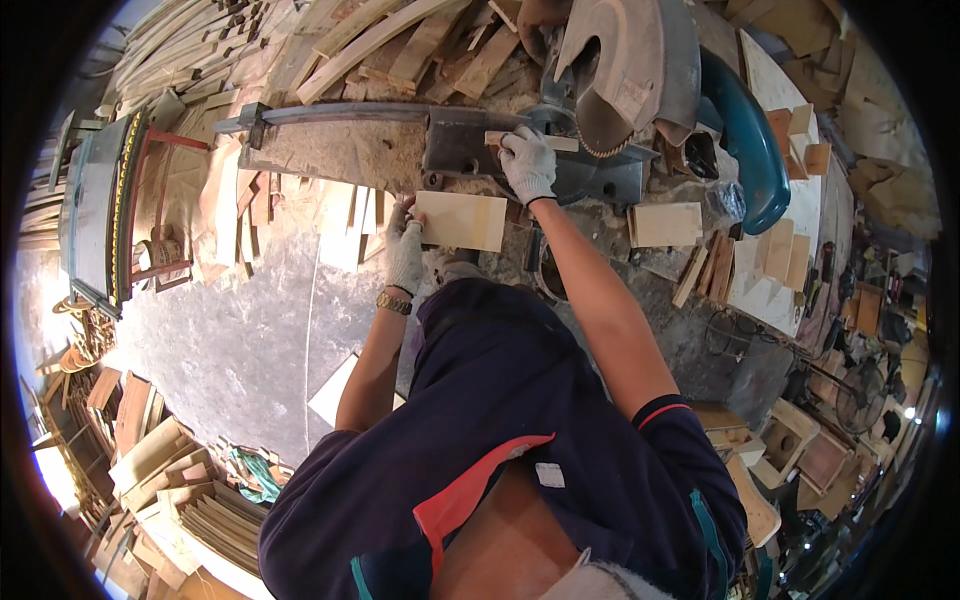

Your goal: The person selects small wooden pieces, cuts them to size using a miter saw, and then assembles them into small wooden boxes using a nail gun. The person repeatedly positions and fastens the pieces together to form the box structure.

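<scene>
Now, close work beside a circular saw with a grey metal guard.

The white-gloved left hand grips a flat, rectangular, cream wooden board by its left edge, nearer the body; the white-gloved right hand clasps a narrow pale wooden strip at the dark metal saw bed, left of the toothed blade.

Grey floor (thin pale line across) | stacked boards, lower left | fan, right
</scene>
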Motion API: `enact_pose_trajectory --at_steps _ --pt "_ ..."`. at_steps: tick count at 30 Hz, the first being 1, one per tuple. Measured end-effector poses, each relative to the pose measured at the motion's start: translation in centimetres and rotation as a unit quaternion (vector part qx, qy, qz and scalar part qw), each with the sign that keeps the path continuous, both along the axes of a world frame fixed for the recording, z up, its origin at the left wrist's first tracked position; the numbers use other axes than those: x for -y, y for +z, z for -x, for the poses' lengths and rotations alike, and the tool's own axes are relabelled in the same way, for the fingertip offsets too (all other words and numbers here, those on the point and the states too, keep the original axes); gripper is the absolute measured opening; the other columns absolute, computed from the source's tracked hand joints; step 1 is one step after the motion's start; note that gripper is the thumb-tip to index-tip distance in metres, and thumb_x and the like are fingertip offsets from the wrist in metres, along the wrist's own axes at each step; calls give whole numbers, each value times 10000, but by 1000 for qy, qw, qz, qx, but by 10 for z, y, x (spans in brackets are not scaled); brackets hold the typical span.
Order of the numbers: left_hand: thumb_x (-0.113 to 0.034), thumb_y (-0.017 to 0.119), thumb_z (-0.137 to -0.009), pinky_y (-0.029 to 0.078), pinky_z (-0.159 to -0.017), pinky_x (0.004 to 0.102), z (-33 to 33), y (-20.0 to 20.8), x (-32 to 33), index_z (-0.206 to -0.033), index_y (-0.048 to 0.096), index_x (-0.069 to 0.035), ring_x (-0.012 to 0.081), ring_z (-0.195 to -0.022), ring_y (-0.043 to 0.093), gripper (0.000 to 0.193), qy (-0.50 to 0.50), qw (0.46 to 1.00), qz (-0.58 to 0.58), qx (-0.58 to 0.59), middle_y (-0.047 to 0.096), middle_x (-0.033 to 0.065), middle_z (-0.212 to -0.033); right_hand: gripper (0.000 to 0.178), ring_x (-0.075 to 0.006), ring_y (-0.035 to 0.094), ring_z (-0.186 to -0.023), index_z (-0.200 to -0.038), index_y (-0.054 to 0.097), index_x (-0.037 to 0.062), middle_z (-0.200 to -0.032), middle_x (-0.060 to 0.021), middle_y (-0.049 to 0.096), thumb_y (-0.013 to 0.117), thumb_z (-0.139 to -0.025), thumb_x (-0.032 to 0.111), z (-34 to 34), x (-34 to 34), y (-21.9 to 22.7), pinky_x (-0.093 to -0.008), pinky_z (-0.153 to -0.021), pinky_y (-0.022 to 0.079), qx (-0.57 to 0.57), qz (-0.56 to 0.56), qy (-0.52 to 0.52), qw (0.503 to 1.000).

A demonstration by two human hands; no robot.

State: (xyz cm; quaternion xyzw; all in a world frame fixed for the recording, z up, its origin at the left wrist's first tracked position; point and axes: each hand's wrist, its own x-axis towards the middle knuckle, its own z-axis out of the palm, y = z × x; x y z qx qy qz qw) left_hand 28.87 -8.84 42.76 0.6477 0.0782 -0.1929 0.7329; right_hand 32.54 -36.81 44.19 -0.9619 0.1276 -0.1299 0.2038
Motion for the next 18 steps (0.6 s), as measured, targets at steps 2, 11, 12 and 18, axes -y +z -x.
enact_pose_trajectory --at_steps 2,11,12,18 --pt "-170 583 -1065 600 -659 270 1 0 -3 -1407 606 -57 121 -845 683 362 0 1000 -11 -11 691 60 -1107 113 -314 650 -1059 -919 762 126 -1057 -63 671 803 -823 169 4 2 -5 -455 -886 576 21 20 21 999" --pt "-164 590 -1069 606 -676 271 -6 0 19 -1430 592 -44 118 -877 689 380 -24 999 31 -5 698 66 -1147 236 -291 653 -1127 -1056 750 127 -1211 -70 681 770 -825 166 35 17 -15 -434 -928 563 65 59 152 985" --pt "-164 592 -1071 609 -691 272 -10 2 29 -1436 588 -41 121 -906 692 385 -38 999 33 12 699 69 -1163 261 -293 655 -1133 -1087 752 126 -1231 -82 680 767 -830 169 38 22 -18 -428 -934 559 54 46 155 985" --pt "-151 612 -1070 635 -792 292 -34 29 84 -1458 571 -36 158 -1054 705 407 -88 995 50 -11 689 81 -1248 81 -196 669 -762 -982 715 4 -870 -48 678 647 -962 44 81 60 -45 -376 -715 546 169 -367 -265 875"
